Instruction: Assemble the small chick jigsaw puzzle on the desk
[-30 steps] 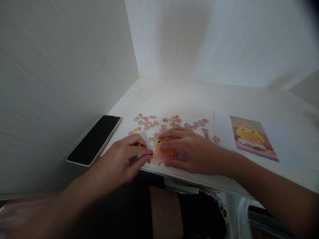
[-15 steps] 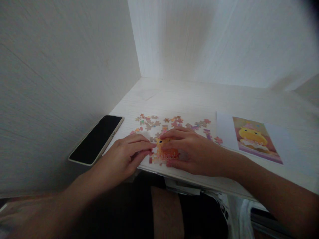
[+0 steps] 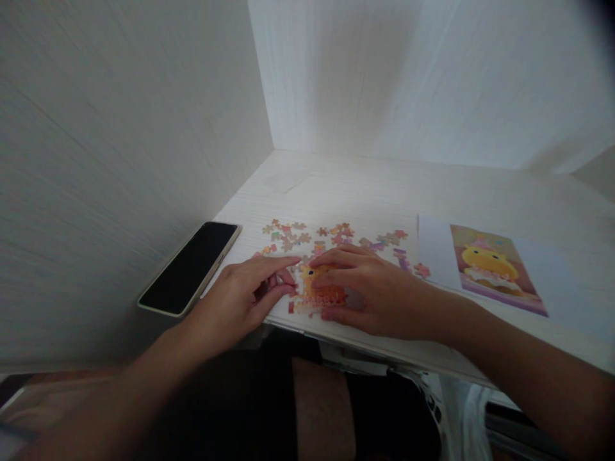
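A partly joined jigsaw puzzle (image 3: 324,296) with a yellow figure on it lies near the table's front edge. My right hand (image 3: 365,288) rests over its right side, fingers spread, covering part of the picture. At the left edge of the joined part, my left hand (image 3: 250,288) has its thumb and a finger close together on a small reddish puzzle piece (image 3: 295,290), mostly hidden by the fingertips. The left index finger stretches out above it. Loose puzzle pieces (image 3: 288,239) lie scattered behind both hands.
A printed sheet (image 3: 497,269) showing a yellow figure in a party hat lies on the right. On the left, a phone (image 3: 192,266) rests by the side wall. White panels (image 3: 365,77) enclose the table (image 3: 346,182) at the back and left.
My left index finger has lifted and straightened away from the thumb, showing the other fingers beneath. The right hand stays over the puzzle. The view has shifted slightly.
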Demonstrator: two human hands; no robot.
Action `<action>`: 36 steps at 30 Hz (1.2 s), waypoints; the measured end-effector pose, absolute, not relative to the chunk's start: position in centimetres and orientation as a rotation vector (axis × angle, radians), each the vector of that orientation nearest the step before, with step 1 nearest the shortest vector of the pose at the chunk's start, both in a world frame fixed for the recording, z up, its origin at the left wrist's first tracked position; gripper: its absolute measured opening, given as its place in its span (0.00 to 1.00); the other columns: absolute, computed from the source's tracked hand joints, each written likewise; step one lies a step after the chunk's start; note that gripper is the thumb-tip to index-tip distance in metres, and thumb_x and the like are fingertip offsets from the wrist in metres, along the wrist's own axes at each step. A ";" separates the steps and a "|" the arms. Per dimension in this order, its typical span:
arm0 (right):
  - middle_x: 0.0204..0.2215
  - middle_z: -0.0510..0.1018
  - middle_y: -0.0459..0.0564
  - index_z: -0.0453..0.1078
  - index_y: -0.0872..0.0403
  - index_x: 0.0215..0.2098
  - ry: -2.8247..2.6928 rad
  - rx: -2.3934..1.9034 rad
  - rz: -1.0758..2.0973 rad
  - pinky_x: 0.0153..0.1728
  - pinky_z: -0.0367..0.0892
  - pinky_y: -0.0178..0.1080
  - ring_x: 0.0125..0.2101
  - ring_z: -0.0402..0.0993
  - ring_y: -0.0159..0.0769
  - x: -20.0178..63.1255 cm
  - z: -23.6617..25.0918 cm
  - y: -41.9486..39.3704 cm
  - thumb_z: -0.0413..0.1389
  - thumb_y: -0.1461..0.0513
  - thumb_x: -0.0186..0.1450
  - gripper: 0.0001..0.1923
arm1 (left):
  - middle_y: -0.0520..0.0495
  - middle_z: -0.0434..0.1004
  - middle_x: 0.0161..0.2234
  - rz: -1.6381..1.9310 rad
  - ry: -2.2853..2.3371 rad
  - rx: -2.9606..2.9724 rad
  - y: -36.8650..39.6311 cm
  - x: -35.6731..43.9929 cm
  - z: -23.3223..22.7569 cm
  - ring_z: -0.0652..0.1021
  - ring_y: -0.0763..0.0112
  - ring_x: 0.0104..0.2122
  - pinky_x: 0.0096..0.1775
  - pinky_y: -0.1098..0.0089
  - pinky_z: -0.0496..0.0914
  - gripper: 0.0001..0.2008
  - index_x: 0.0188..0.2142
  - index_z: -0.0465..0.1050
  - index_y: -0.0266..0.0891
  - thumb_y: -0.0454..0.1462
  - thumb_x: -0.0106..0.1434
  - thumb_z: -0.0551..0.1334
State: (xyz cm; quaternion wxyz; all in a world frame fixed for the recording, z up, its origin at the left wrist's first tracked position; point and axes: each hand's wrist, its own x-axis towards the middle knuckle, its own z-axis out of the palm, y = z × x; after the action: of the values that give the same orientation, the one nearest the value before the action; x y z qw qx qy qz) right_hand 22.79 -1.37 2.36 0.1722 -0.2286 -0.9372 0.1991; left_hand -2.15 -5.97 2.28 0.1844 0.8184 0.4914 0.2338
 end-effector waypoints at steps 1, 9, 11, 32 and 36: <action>0.54 0.75 0.56 0.75 0.51 0.49 -2.655 -0.646 0.566 0.59 0.60 0.53 0.54 0.70 0.45 22.8 2.4 -1.4 0.59 0.56 0.65 0.15 | 0.48 0.80 0.40 0.660 1.389 2.315 -6.0 -2.1 2.3 0.77 0.73 0.32 0.38 0.72 0.71 0.18 0.55 0.71 0.40 0.37 0.67 0.60; 0.54 0.75 0.57 0.76 0.51 0.49 -2.644 -0.638 0.575 0.58 0.61 0.53 0.53 0.70 0.45 22.8 2.4 -1.4 0.60 0.56 0.64 0.16 | 0.48 0.80 0.38 0.695 1.362 2.290 -6.0 -2.1 2.2 0.76 0.73 0.31 0.35 0.73 0.70 0.12 0.49 0.75 0.41 0.37 0.67 0.60; 0.54 0.74 0.57 0.75 0.51 0.49 -2.651 -0.640 0.579 0.59 0.61 0.53 0.54 0.70 0.45 22.8 2.4 -1.4 0.60 0.56 0.64 0.16 | 0.49 0.79 0.36 0.660 1.316 2.338 -6.0 -2.0 2.3 0.76 0.73 0.32 0.37 0.73 0.70 0.09 0.45 0.76 0.41 0.36 0.67 0.60; 0.55 0.74 0.55 0.74 0.51 0.49 -2.669 -0.651 0.566 0.59 0.60 0.51 0.54 0.69 0.44 22.8 2.2 -1.3 0.58 0.55 0.66 0.16 | 0.47 0.80 0.41 0.643 1.131 2.558 -6.5 -1.6 2.7 0.77 0.70 0.42 0.47 0.68 0.72 0.11 0.41 0.77 0.39 0.28 0.67 0.56; 0.55 0.74 0.55 0.75 0.51 0.49 -2.671 -0.654 0.557 0.59 0.60 0.52 0.54 0.69 0.45 22.8 2.2 -1.3 0.58 0.54 0.66 0.15 | 0.45 0.79 0.43 0.615 1.139 2.561 -6.7 -1.6 3.0 0.77 0.68 0.43 0.48 0.65 0.72 0.12 0.41 0.78 0.40 0.28 0.66 0.57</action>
State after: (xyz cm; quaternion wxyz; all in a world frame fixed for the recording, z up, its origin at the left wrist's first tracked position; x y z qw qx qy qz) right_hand 22.82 -1.34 2.18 0.1672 -0.2298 -0.9386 0.1958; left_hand -1.63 -6.67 3.04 0.1357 0.8842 0.3933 0.2124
